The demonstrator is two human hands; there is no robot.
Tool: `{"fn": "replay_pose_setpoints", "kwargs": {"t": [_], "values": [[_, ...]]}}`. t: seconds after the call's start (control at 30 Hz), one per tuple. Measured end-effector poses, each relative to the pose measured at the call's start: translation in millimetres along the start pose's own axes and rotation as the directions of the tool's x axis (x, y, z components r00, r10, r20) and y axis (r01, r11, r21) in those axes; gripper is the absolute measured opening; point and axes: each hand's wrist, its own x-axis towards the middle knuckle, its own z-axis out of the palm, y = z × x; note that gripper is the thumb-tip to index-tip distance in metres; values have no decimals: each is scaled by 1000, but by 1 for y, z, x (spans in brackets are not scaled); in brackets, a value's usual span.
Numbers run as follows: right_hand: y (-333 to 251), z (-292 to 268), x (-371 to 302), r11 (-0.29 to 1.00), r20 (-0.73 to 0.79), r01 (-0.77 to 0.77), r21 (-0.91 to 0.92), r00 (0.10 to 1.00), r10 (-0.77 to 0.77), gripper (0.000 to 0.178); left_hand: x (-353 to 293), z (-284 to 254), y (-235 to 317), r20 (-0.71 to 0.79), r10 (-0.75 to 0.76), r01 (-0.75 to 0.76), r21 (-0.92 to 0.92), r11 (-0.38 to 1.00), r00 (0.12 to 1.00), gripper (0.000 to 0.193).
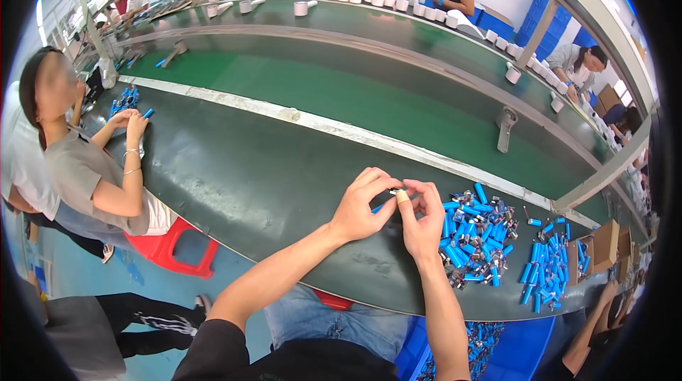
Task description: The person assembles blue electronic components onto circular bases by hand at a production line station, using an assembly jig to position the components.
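Observation:
My left hand (pixel 360 205) and my right hand (pixel 424 223) meet above the dark bench top. Their fingertips pinch a small dark part (pixel 395 191) between them; its exact kind is mostly covered by the fingers. A bit of blue shows beside my left thumb, too hidden to name. One finger of my right hand wears a pale yellow finger cover (pixel 403 196). Right beside that hand lies a heap of blue cylindrical cells (pixel 465 239) with small wired ends. A second group of blue cylinders (pixel 545 267) lies farther right.
An open cardboard box (pixel 604 246) stands at the bench's right end. Below the edge is a blue bin (pixel 522 349) near more cells. Beyond a pale rail (pixel 298 116) runs a green conveyor (pixel 234 86). A co-worker (pixel 106 168) handles blue cylinders at left; a red stool (pixel 177 253) stands nearby.

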Motion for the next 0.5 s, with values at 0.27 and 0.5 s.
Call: {"fn": "replay_pose_setpoints", "kwargs": {"t": [0.27,0.5], "values": [[-2,0,0,1000,-20,-8,5,1000,8,12,-1,1,-2,-15,-40,40,19,999,999,29],[-3,0,0,1000,-56,3,14,998,-2,11,-1,1,-1,-9,-37,37,-2,999,999,27]]}}
